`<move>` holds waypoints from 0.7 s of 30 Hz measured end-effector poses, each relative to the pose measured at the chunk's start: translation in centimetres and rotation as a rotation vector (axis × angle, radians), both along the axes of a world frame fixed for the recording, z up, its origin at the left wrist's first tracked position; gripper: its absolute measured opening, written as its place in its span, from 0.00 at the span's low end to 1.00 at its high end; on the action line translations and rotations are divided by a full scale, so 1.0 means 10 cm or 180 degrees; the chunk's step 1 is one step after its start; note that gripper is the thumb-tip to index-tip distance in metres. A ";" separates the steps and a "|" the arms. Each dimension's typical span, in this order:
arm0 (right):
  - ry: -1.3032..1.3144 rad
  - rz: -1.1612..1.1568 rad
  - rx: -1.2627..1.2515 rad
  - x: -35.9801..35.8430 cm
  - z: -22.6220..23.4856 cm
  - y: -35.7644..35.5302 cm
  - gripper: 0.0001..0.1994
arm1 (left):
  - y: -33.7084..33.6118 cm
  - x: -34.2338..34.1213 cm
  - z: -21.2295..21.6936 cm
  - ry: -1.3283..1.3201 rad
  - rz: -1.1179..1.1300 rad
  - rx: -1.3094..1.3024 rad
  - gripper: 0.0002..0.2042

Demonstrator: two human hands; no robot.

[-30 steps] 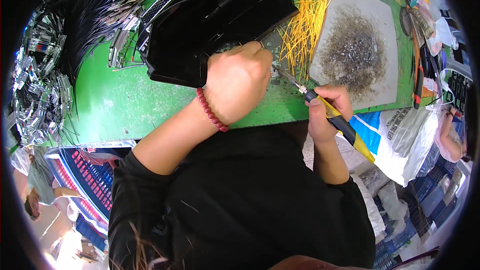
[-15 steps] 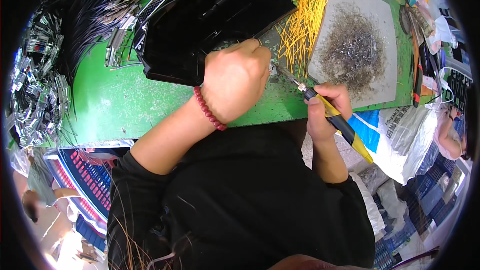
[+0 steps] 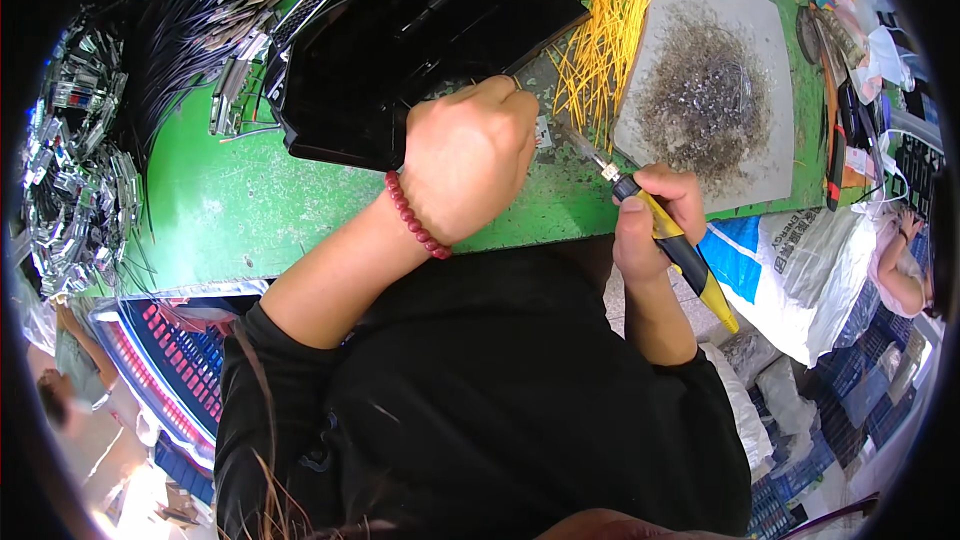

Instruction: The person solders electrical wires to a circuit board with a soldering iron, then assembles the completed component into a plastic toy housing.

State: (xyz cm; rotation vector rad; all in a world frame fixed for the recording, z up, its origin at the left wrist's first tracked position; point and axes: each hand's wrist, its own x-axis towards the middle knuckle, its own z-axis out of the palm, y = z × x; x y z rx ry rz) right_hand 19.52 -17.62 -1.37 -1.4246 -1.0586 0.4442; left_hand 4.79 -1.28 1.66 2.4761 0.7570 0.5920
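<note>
My left hand [image 3: 468,155], with a red bead bracelet on the wrist, is closed at the edge of a glossy black plastic housing [image 3: 400,50] on the green table [image 3: 230,210]; what its fingers pinch is hidden. My right hand [image 3: 650,225] grips a yellow-and-black soldering iron [image 3: 672,238]. The iron's metal tip points up-left toward a small grey part [image 3: 543,132] just right of my left hand. A pile of yellow wire pieces [image 3: 600,40] lies right behind the tip.
A grey square slab [image 3: 765,130] covered in metal scraps lies at the right. Bundles of black cables and shiny parts [image 3: 120,110] fill the left side. A white-and-blue sack [image 3: 800,270] stands beside the table. Another person's arm [image 3: 900,275] shows at the far right.
Both hands stay almost in place; the iron's tip remains pointed at the spot by my left hand, with only slight shifts.
</note>
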 end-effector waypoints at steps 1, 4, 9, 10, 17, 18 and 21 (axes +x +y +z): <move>0.0002 -0.0001 0.0004 -0.01 0.00 0.01 0.10 | 0.00 0.00 0.00 0.0023 0.0010 -0.0001 0.05; 0.0174 -0.0168 0.0072 -0.05 0.00 0.04 0.12 | 0.00 0.00 0.01 0.0029 0.0000 0.0003 0.05; 0.0075 0.0056 0.0034 -0.09 0.13 0.18 0.22 | 0.00 0.00 0.02 0.0028 0.0001 0.0018 0.05; -0.0056 0.0201 -0.0076 -0.05 0.12 0.18 0.22 | 0.00 0.00 0.02 0.0037 0.0012 0.0022 0.05; -0.1569 0.0477 0.0136 0.05 0.17 0.45 0.12 | -0.03 0.00 0.00 0.0040 0.0028 0.0095 0.05; -0.1638 0.0412 0.0170 0.02 0.12 0.45 0.12 | -0.05 0.01 -0.01 0.0031 0.0053 0.0160 0.05; -0.2431 0.0689 -0.0519 0.02 0.22 0.37 0.15 | -0.10 0.02 -0.01 0.0060 0.0085 0.0311 0.05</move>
